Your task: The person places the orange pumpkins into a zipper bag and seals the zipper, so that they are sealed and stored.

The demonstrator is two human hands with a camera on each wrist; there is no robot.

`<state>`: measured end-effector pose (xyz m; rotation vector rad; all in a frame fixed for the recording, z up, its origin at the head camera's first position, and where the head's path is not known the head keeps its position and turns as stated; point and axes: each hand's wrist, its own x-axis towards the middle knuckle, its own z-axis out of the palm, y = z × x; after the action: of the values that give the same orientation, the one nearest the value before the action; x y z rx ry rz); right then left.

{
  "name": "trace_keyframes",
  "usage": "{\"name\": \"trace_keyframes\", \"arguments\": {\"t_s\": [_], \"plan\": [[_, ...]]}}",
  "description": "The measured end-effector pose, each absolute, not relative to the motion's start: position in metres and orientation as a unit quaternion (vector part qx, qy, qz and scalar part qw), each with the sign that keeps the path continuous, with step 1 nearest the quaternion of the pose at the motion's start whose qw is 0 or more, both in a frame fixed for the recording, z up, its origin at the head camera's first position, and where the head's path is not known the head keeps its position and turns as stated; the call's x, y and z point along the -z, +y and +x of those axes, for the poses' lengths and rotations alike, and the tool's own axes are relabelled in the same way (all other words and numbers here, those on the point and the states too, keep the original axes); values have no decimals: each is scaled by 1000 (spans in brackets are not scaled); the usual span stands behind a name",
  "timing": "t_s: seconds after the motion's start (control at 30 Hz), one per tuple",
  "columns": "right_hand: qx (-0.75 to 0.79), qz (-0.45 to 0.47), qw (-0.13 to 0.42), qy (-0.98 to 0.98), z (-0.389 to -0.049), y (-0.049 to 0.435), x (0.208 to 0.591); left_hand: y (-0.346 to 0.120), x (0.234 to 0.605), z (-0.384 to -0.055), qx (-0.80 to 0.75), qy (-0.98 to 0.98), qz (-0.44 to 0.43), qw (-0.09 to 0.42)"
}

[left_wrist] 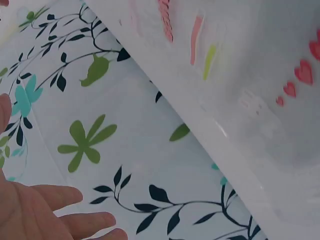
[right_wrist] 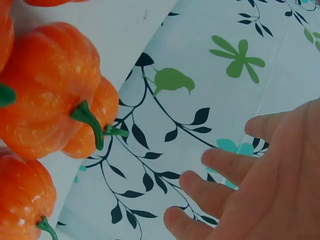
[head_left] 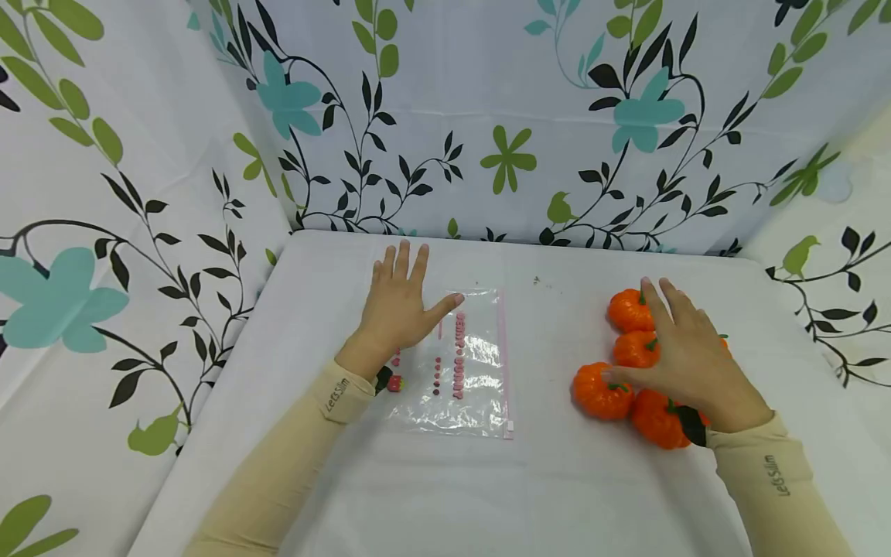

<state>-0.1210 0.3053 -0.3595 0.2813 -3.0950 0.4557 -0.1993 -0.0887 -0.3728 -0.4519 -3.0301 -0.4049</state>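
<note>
A clear plastic zip bag with pink print and a pink slider edge lies flat on the white table. My left hand is over its left side, fingers straight and spread, holding nothing. In the left wrist view, the bag's printed hearts show at the upper right, apart from the fingers. On the right, several small orange pumpkins with green stems sit in a cluster. My right hand hovers over them with its fingers extended, hiding part of the group. The right wrist view shows a pumpkin beside the open palm.
The white table reaches to a patterned curtain at the back and sides. Small dark specks lie near the table's far edge. Both forearms wear beige sleeves.
</note>
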Motion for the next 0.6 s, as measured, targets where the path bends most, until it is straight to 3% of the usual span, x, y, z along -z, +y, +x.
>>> {"name": "trace_keyframes", "arguments": {"t_s": [0.4, 0.6], "plan": [[-112, 143, -75, -981, -109, 293, 380, -34, 405, -173, 210, -954, -213, 16], [-75, 164, -79, -980, -104, 290, 388, -15, 416, -161, 192, -953, -232, 12]]}}
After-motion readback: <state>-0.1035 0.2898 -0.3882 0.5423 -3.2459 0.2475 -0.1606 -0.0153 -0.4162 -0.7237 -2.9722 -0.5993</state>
